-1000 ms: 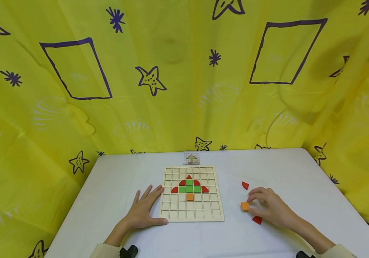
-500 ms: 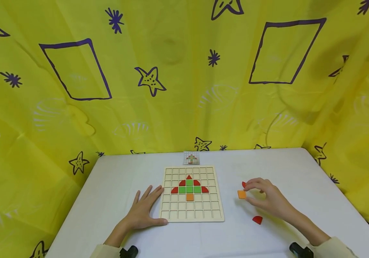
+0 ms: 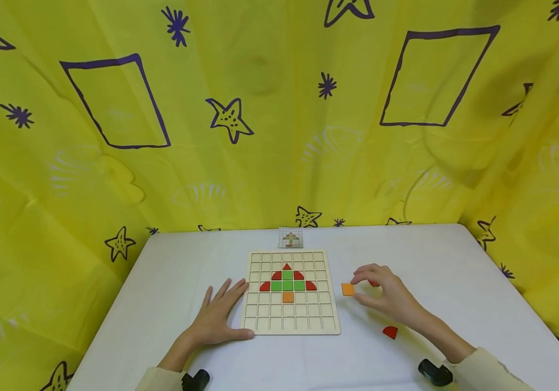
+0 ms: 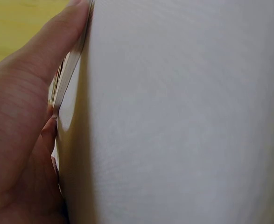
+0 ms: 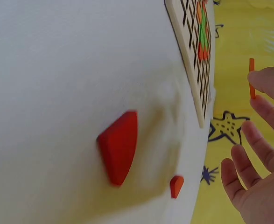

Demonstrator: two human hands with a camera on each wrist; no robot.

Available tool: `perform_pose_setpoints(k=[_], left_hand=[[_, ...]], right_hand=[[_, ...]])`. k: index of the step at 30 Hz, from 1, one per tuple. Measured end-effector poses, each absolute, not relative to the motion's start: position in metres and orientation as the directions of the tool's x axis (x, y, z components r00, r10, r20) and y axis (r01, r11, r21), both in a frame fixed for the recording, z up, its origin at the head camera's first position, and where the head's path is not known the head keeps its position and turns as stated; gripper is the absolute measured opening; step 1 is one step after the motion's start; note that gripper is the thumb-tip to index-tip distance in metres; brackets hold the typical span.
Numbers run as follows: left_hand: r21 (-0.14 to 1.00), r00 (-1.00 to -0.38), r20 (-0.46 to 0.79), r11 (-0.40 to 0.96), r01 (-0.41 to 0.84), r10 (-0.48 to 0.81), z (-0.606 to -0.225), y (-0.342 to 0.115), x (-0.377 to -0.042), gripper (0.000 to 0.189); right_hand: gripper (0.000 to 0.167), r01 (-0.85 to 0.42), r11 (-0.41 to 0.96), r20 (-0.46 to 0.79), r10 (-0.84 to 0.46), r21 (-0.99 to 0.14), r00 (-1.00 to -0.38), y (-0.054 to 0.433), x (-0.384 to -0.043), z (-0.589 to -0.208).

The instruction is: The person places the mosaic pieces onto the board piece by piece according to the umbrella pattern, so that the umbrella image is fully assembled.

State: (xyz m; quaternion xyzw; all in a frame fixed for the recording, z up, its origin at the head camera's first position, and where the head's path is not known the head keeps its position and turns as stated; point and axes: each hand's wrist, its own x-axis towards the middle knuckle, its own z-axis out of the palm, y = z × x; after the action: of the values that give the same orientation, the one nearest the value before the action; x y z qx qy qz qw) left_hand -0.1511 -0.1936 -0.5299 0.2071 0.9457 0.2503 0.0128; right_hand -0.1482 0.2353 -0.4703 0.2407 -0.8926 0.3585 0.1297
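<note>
My right hand (image 3: 390,296) pinches an orange square tile (image 3: 347,289) between thumb and forefinger, above the table just right of the wooden grid board (image 3: 264,324). In the right wrist view the tile (image 5: 252,79) shows edge-on, the other fingers spread apart. My left hand (image 3: 218,317) lies with straight, spread fingers along the board's left edge, its thumb at the near left corner. Set in the board are green squares (image 3: 287,285), red quarter-round pieces (image 3: 265,286), a red triangle (image 3: 286,266) at the top and an orange square (image 3: 287,297) at the bottom.
One red quarter-round piece (image 3: 390,332) lies on the white table (image 3: 201,255) below my right hand; another (image 3: 374,283) is partly hidden behind its fingers. A small pattern card (image 3: 290,238) stands beyond the board. A yellow curtain (image 3: 259,179) surrounds the table's back and sides.
My right hand has picked up the orange square tile and carried it up and leftward toward the board, past the red pieces. The left hand has stayed in place.
</note>
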Motion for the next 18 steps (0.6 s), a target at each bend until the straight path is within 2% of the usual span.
perform_pose_setpoints(k=[5, 14, 18], left_hand=[[0.478, -0.916, 0.075, 0.792, 0.379, 0.393, -0.53, -0.194, -0.152, 0.117], [0.462, -0.923, 0.007, 0.817, 0.345, 0.386, -0.521, -0.191, -0.151, 0.118], [0.466, -0.926, 0.029, 0.814, 0.346, 0.377, -0.527, -0.192, -0.151, 0.118]], right_hand=[[0.022, -0.484, 0.619, 0.341, -0.343, -0.618, -0.875, 0.216, -0.154, -0.47], [0.021, -0.473, 0.578, 0.319, -0.353, -0.665, -0.88, 0.181, -0.161, -0.471], [0.019, -0.446, 0.57, 0.284, -0.353, -0.69, -0.891, 0.168, -0.165, -0.471]])
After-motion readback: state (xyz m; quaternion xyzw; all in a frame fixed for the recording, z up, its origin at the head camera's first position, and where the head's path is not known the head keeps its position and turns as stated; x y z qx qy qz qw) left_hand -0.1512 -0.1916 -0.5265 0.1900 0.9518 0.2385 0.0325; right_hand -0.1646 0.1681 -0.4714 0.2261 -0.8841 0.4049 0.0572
